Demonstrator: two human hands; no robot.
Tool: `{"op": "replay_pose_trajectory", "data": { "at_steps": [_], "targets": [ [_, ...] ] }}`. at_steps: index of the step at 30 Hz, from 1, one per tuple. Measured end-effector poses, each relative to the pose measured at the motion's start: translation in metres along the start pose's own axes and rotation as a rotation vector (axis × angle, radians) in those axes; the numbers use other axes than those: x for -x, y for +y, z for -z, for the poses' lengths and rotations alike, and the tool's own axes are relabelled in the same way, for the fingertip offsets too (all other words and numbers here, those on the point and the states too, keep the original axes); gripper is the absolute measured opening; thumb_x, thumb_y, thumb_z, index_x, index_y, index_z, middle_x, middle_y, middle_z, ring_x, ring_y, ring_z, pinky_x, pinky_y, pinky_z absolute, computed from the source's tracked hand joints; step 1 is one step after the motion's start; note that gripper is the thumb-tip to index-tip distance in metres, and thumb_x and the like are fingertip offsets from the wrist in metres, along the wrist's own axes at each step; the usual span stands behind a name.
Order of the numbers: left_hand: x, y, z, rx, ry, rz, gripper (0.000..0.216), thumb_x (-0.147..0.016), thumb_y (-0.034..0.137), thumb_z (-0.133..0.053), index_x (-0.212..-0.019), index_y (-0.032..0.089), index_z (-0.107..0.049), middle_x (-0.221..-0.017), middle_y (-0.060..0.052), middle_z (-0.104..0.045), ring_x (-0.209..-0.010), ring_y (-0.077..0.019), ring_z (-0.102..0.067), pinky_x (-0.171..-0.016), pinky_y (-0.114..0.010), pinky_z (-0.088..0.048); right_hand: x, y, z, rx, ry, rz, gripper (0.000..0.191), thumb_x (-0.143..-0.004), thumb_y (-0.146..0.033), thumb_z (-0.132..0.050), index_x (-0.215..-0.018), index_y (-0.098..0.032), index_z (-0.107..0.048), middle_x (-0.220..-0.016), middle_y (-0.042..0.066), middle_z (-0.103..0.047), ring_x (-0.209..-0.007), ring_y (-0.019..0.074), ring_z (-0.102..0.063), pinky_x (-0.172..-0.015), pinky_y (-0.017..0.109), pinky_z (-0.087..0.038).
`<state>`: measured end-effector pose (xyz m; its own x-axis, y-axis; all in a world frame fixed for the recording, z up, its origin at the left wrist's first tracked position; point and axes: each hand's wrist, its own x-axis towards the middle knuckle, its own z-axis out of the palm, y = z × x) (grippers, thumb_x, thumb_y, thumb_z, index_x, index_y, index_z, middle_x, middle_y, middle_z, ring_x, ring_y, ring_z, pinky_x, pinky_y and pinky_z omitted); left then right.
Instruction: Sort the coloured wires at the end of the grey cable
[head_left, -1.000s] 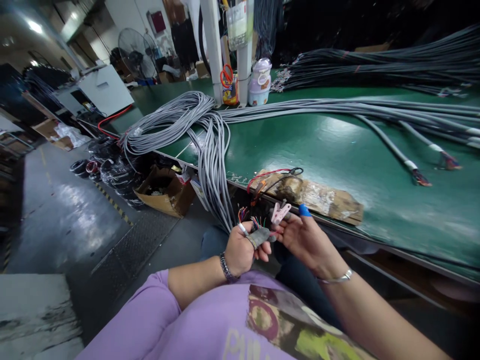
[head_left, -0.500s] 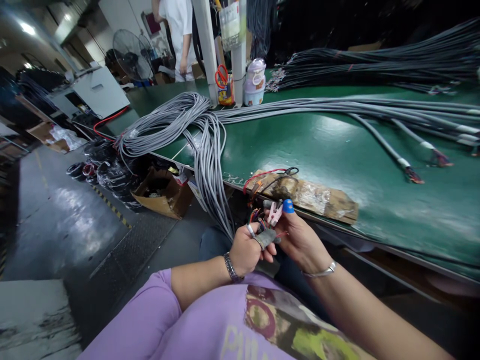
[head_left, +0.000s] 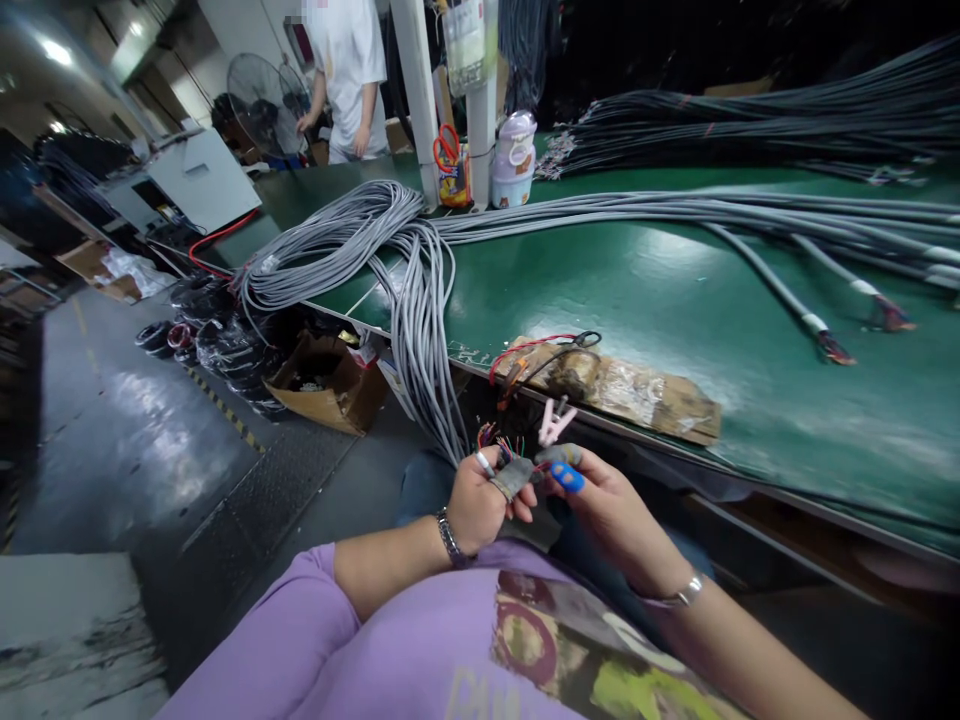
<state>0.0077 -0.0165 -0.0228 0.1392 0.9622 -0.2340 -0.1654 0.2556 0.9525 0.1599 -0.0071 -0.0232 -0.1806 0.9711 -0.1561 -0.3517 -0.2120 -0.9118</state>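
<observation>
My left hand [head_left: 480,500], with tape or grey covers on its fingers, is closed around a bundle of thin coloured wires [head_left: 491,437]. The loose ends fan out above the fist. Close to its right, my right hand [head_left: 611,505] has a blue cover on the thumb and a grey one on the index finger. These fingertips pinch a thin reddish wire [head_left: 541,467] beside the left fingers. A pink clip [head_left: 555,422] sits just above the right fingers at the table edge, apart from them. Where the wires join their cable is hidden.
Grey cables [head_left: 424,340] hang over the edge of the green table [head_left: 630,290] from a coil [head_left: 337,245]. A taped wooden board [head_left: 637,395] lies at the front edge. Black cables [head_left: 750,130] lie behind. An open carton [head_left: 322,385] stands below left. A person [head_left: 349,80] stands beyond.
My right hand has moved down from the pink clip, and its thumb and index finger have closed on a wire beside my left hand. The left hand has shifted slightly left, still gripping the bundle.
</observation>
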Motion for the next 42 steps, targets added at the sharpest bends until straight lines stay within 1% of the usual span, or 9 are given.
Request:
{"op": "replay_pose_trajectory", "data": {
  "at_steps": [7,14,18,23,26,30,34,37,42],
  "targets": [
    [0.01,0.014,-0.002,-0.145,-0.059,-0.026,0.049,-0.071,0.064,-0.064,-0.065,0.016,-0.052,-0.054,0.0,-0.058,-0.041,-0.0076,-0.052,-0.041,-0.018,-0.035,-0.003,-0.01,-0.018,0.069,-0.045,0.029,0.027,-0.069,-0.045,-0.078,-0.07,-0.021,-0.065,-0.058,-0.001,-0.058,-0.053,0.0139,-0.049,-0.056,0.029,-0.041],
    [0.0,0.005,0.001,0.037,0.09,-0.059,0.042,-0.075,0.057,-0.062,-0.071,0.016,-0.055,-0.055,0.001,-0.059,-0.037,-0.0068,-0.05,-0.035,-0.018,-0.028,-0.005,-0.001,-0.011,0.101,0.055,0.038,0.025,-0.068,-0.04,-0.078,-0.067,-0.019,-0.064,-0.061,-0.001,-0.056,-0.058,0.013,-0.046,-0.057,0.027,-0.037],
    [-0.002,0.008,-0.001,0.101,0.105,-0.057,0.039,-0.074,0.054,-0.064,-0.073,0.015,-0.056,-0.053,0.002,-0.058,-0.035,-0.0066,-0.049,-0.033,-0.018,-0.025,-0.01,-0.003,-0.004,-0.103,0.046,-0.048,0.026,-0.067,-0.041,-0.079,-0.065,-0.021,-0.063,-0.058,-0.002,-0.053,-0.056,0.0125,-0.047,-0.058,0.027,-0.043],
    [0.001,0.017,-0.009,0.152,0.035,-0.036,0.039,-0.072,0.053,-0.067,-0.071,0.015,-0.054,-0.051,0.002,-0.058,-0.034,-0.0064,-0.047,-0.032,-0.018,-0.026,-0.029,-0.005,0.002,-0.291,-0.016,-0.187,0.041,-0.071,-0.062,-0.068,-0.078,-0.021,-0.07,-0.073,0.003,-0.065,-0.065,0.0154,-0.058,-0.065,0.029,-0.051],
    [-0.001,0.02,-0.015,0.156,0.0,-0.016,0.041,-0.071,0.053,-0.068,-0.072,0.015,-0.055,-0.051,0.002,-0.058,-0.034,-0.0064,-0.047,-0.032,-0.018,-0.026,-0.037,-0.009,-0.002,-0.237,-0.021,-0.096,0.042,-0.075,-0.061,-0.066,-0.078,-0.02,-0.071,-0.069,0.002,-0.065,-0.062,0.0146,-0.057,-0.063,0.028,-0.05],
    [-0.005,0.022,-0.02,0.141,0.005,-0.008,0.041,-0.073,0.054,-0.066,-0.072,0.014,-0.056,-0.05,0.002,-0.056,-0.033,-0.0061,-0.047,-0.032,-0.018,-0.024,-0.039,-0.009,-0.01,-0.15,0.075,0.072,0.041,-0.076,-0.063,-0.063,-0.074,-0.022,-0.07,-0.065,0.001,-0.065,-0.06,0.0152,-0.057,-0.062,0.028,-0.049],
    [-0.007,0.022,-0.021,0.143,-0.003,-0.025,0.04,-0.073,0.052,-0.066,-0.07,0.014,-0.056,-0.05,0.002,-0.056,-0.033,-0.0061,-0.047,-0.032,-0.017,-0.026,-0.041,-0.005,-0.012,-0.231,-0.004,-0.009,0.053,-0.073,-0.072,-0.057,-0.081,-0.022,-0.07,-0.063,0.003,-0.066,-0.057,0.019,-0.062,-0.057,0.032,-0.052],
    [-0.007,0.02,-0.021,0.146,-0.007,-0.025,0.038,-0.074,0.051,-0.066,-0.07,0.014,-0.057,-0.05,0.002,-0.056,-0.033,-0.0059,-0.047,-0.031,-0.017,-0.025,-0.044,-0.004,-0.012,-0.337,-0.061,-0.085,0.053,-0.068,-0.072,-0.063,-0.078,-0.02,-0.068,-0.063,0.002,-0.067,-0.053,0.0172,-0.062,-0.051,0.03,-0.053],
    [-0.007,0.014,-0.019,0.132,-0.016,-0.017,0.034,-0.075,0.046,-0.066,-0.071,0.014,-0.057,-0.05,0.002,-0.058,-0.033,-0.0061,-0.048,-0.031,-0.017,-0.025,-0.048,-0.003,-0.014,-0.431,-0.018,-0.103,0.046,-0.068,-0.065,-0.069,-0.076,-0.02,-0.068,-0.062,0.0,-0.066,-0.052,0.0144,-0.06,-0.05,0.027,-0.053]
  ]
}}
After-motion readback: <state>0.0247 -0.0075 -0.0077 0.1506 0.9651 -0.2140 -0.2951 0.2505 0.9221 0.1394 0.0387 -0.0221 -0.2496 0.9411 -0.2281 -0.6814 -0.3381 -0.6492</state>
